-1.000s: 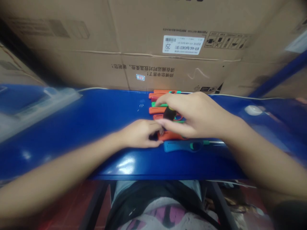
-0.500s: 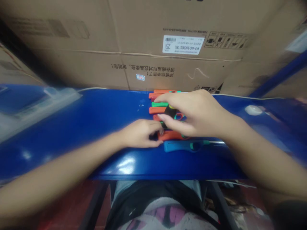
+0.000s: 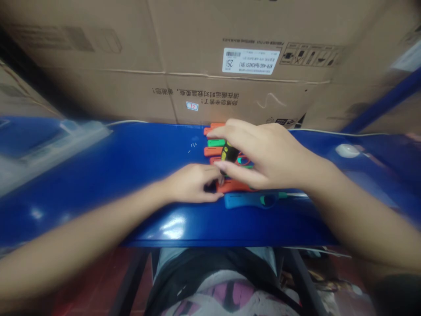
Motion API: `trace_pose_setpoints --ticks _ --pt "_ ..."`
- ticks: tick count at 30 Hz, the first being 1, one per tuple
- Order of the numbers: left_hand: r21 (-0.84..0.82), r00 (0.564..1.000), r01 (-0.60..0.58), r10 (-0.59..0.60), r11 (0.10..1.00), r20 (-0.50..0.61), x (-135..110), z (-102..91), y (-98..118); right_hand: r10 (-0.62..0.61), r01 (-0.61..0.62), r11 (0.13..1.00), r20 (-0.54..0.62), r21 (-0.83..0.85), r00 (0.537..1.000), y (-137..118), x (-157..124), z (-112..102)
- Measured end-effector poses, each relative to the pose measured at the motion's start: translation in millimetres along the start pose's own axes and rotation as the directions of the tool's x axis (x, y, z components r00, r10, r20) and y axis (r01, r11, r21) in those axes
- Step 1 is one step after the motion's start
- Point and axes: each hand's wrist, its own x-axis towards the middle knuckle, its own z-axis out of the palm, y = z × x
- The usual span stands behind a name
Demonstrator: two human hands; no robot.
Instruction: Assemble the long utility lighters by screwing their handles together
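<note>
Lighters (image 3: 213, 151) (several orange) lie beneath a tool (image 3: 229, 152) in the right hand (image 3: 272, 151).

White glare pooled toward the front of a glossy blue tabletop (image 3: 154, 145) under dim, soft light, while blur smeared the view's sides and a white label (image 3: 251, 61) showed crisper.

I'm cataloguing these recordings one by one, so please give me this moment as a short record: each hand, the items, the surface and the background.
Left hand: left hand, fingertips by the handle end of an orange lighter; exact contact unclear
Right hand: right hand, thumb and fingers around a black-and-yellow handle; its far end hidden
Items: row of long lighters, including a green one; blue one nearest the person
Surface: glossy blue table
Background: cardboard with upside-down print
</note>
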Motion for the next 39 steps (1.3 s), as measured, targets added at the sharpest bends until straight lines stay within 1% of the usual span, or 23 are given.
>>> trace_pose_setpoints --ticks 4,6,9,13,17,21,23,27,31,35,39 --pt "-0.009 0.999 -0.020 0.019 1.000 -0.027 0 0.6 -1 -0.019 0.019 1.000 0.029 0.014 0.999 1 -1 -2" --pt "-0.004 0.999 -0.017 0.017 1.000 -0.037 -1 0.9 -2 0.002 -0.001 1.000 0.036 -0.011 0.999 0 0 -2" --pt "-0.008 1.000 -0.017 0.017 1.000 -0.023 -1 1.0 -2 0.038 -0.036 0.999 0.027 -0.038 0.999 0 1 -1" --pt "-0.006 1.000 -0.017 0.017 1.000 -0.026 0 0.5 -1 0.021 -0.021 1.000 0.035 -0.003 0.999 -1 1 -1" --pt "-0.017 1.000 -0.002 0.002 1.000 -0.010 0 -0.1 0 0.072 -0.071 0.997 0.042 -0.024 0.996 -1 1 -2" --pt "-0.002 1.000 -0.001 0.001 1.000 -0.018 0 0.2 -1 0.036 -0.035 0.999 0.051 -0.009 0.998 -1 2 -3" --pt "-0.001 1.000 -0.003 0.003 1.000 -0.016 0 0.3 -1 0.052 -0.051 0.998 0.048 -0.026 0.997 -1 2 -1" --pt "-0.011 1.000 0.004 -0.004 1.000 -0.008 0 -1.3 1 0.070 -0.070 0.997 0.011 -0.017 0.998 0 1 1" --pt "-0.028 1.000 -0.001 0.002 1.000 0.008 1 -4.5 4 0.065 -0.064 0.998 -0.060 0.016 0.996 2 -2 -4" --pt "-0.039 1.000 -0.008 0.009 0.999 0.016 1 -5.6 4 0.083 -0.089 0.994 -0.082 -0.066 0.993 4 -2 -11" --pt "-0.047 0.999 -0.025 0.026 0.999 0.030 3 -5.5 2 0.055 -0.057 0.984 -0.019 -0.169 0.998 4 0 -11"
